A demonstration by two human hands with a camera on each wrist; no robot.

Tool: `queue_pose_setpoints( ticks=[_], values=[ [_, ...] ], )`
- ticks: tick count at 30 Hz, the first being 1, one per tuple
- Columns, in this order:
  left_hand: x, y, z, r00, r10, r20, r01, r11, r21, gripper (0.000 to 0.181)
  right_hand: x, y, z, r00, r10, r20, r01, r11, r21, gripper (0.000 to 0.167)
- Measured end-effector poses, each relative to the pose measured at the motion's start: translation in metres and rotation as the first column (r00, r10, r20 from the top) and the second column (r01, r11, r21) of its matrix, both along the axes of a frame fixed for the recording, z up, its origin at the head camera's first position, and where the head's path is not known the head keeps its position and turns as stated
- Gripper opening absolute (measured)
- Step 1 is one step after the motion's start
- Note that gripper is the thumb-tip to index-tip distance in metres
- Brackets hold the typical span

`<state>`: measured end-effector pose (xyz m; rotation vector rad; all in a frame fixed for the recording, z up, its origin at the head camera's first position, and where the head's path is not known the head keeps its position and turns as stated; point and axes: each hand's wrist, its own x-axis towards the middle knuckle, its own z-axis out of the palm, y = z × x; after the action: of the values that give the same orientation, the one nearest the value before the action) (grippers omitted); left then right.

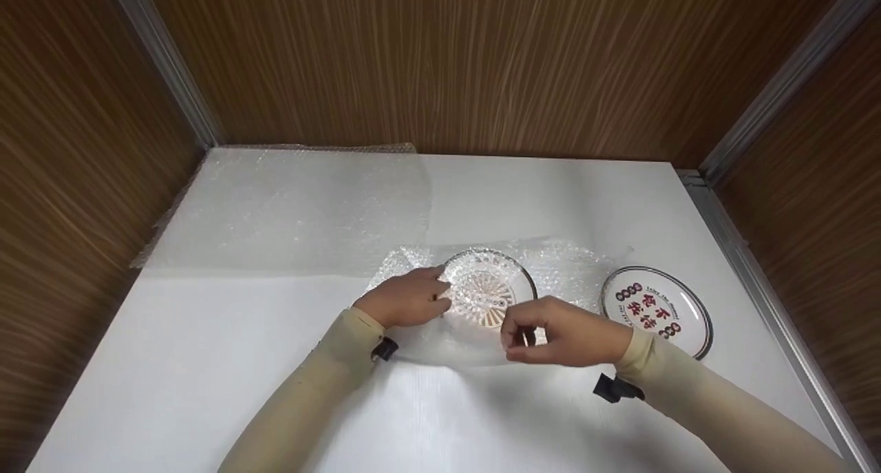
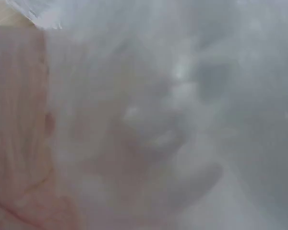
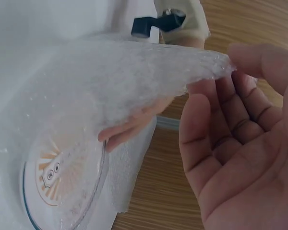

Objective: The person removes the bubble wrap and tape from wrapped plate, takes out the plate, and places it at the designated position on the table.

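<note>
A round plate (image 1: pixel 485 287) with an orange fan-like pattern and a dark rim lies on a sheet of bubble wrap (image 1: pixel 430 342). My left hand (image 1: pixel 406 299) rests at the plate's left edge, its fingers fairly straight. In the right wrist view, my right hand (image 3: pixel 249 153) pinches a raised edge of the bubble wrap (image 3: pixel 149 69) between thumb and fingertips. That raised layer slopes down over part of the plate (image 3: pixel 69 172), close to the left hand's fingers (image 3: pixel 129 125). Blurred translucent wrap (image 2: pixel 197 120) covers most of the left wrist view, hiding the left fingertips.
To the right lies a second white plate (image 1: pixel 657 314) with red lettering and a dark rim. Flat bubble wrap sheets (image 1: pixel 289 211) cover the table's back left. Wood-grain panels (image 1: pixel 440 67) enclose the white table (image 1: pixel 172 376) at the back and sides.
</note>
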<state>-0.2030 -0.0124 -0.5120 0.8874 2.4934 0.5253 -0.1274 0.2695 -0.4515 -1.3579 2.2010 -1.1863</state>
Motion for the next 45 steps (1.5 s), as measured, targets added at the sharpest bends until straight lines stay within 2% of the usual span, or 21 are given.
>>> queue_pose_setpoints(
  ticks=[3, 5, 9, 12, 15, 19, 22, 25, 27, 30, 33, 36, 38, 40, 43, 45],
  values=[
    [0.002, -0.001, -0.002, 1.000, -0.023, -0.020, 0.023, 1.000, -0.011, 0.056, 0.014, 0.000, -0.006, 0.995, 0.067, -0.072, -0.065, 0.997, 0.030, 0.012],
    [0.004, -0.003, -0.004, 0.999, -0.023, -0.022, 0.023, 1.000, -0.006, 0.063, 0.023, -0.001, -0.011, 0.984, 0.109, -0.140, -0.101, 0.993, 0.064, 0.014],
    [0.009, -0.005, -0.005, 1.000, -0.013, -0.008, 0.013, 1.000, 0.013, 0.081, 0.039, -0.006, -0.021, 0.948, 0.184, -0.259, -0.157, 0.980, 0.124, 0.012],
    [0.012, -0.005, -0.005, 1.000, -0.003, 0.008, 0.003, 1.000, 0.000, 0.094, 0.050, -0.009, -0.033, 0.919, 0.232, -0.317, -0.183, 0.967, 0.177, 0.011],
    [0.013, -0.004, -0.006, 1.000, 0.007, 0.004, -0.007, 1.000, -0.004, 0.097, 0.058, -0.012, -0.045, 0.885, 0.282, -0.371, -0.200, 0.949, 0.245, 0.012],
    [0.012, -0.004, -0.009, 1.000, 0.020, -0.018, -0.020, 1.000, -0.003, 0.092, 0.061, -0.014, -0.059, 0.852, 0.329, -0.407, -0.206, 0.926, 0.316, 0.017],
    [0.010, -0.005, -0.011, 0.999, 0.036, -0.034, -0.036, 0.999, 0.000, 0.086, 0.060, -0.014, -0.067, 0.844, 0.329, -0.422, -0.191, 0.922, 0.337, 0.021],
    [0.007, -0.008, -0.012, 0.994, 0.081, -0.074, -0.080, 0.997, 0.004, 0.078, 0.057, -0.012, -0.073, 0.841, 0.332, -0.427, -0.184, 0.918, 0.350, 0.025],
    [0.006, -0.012, -0.011, 0.984, 0.138, -0.113, -0.139, 0.990, 0.001, 0.076, 0.055, -0.011, -0.076, 0.844, 0.341, -0.414, -0.193, 0.914, 0.358, 0.028],
    [0.005, -0.023, -0.006, 0.955, 0.248, -0.165, -0.257, 0.966, -0.030, 0.076, 0.050, -0.007, -0.079, 0.870, 0.335, -0.363, -0.205, 0.914, 0.351, 0.029],
    [0.006, -0.040, 0.003, 0.915, 0.357, -0.190, -0.379, 0.921, -0.094, 0.079, 0.039, -0.004, -0.080, 0.896, 0.279, -0.346, -0.163, 0.930, 0.329, 0.026],
    [0.011, -0.060, 0.014, 0.877, 0.452, -0.162, -0.476, 0.864, -0.165, 0.079, 0.028, 0.000, -0.081, 0.901, 0.212, -0.378, -0.088, 0.943, 0.321, 0.024],
    [0.015, -0.074, 0.021, 0.861, 0.494, -0.117, -0.508, 0.834, -0.216, 0.073, 0.023, 0.002, -0.082, 0.902, 0.189, -0.388, -0.060, 0.945, 0.323, 0.024],
    [0.019, -0.086, 0.026, 0.854, 0.517, -0.048, -0.511, 0.821, -0.254, 0.060, 0.018, 0.004, -0.084, 0.899, 0.189, -0.395, -0.053, 0.943, 0.330, 0.024],
    [0.022, -0.100, 0.031, 0.838, 0.539, 0.084, -0.503, 0.822, -0.266, 0.032, 0.013, 0.003, -0.085, 0.898, 0.194, -0.394, -0.064, 0.945, 0.320, 0.024],
    [0.023, -0.105, 0.032, 0.824, 0.546, 0.149, -0.500, 0.826, -0.261, 0.019, 0.010, 0.001, -0.086, 0.893, 0.197, -0.405, -0.069, 0.948, 0.310, 0.022]
  ],
)
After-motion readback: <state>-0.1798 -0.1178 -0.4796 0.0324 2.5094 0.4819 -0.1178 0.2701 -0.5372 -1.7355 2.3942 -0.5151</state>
